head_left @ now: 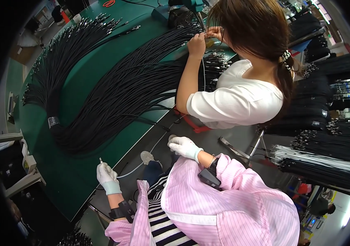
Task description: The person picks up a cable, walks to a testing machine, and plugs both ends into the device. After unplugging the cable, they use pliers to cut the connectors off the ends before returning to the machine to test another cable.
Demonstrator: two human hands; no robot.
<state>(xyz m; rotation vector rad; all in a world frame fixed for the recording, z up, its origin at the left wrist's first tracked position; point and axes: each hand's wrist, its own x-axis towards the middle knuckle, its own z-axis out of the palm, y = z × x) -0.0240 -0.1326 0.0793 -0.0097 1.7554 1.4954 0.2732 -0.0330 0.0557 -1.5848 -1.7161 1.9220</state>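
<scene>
1. Your left grip [108, 178], white-gloved, was closed around 1 white cable [129, 173], its pale tip jutting up beside the green bench [74, 184].
2. Your right grip [185, 147] was curled; I couldn't tell whether it held anything.
3. You seemed to be handling that cable's end; the next move probably called for steadying it.

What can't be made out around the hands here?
All in the head view:
- Left hand: the glove hides part of the white cable; the small tip above it is too small to identify.
- Right hand: curled fingers hide whether it holds anything.
- Co-worker's left hand: fingers and head partly hide the work.
- Black cables: ends too small to tell apart.
</scene>
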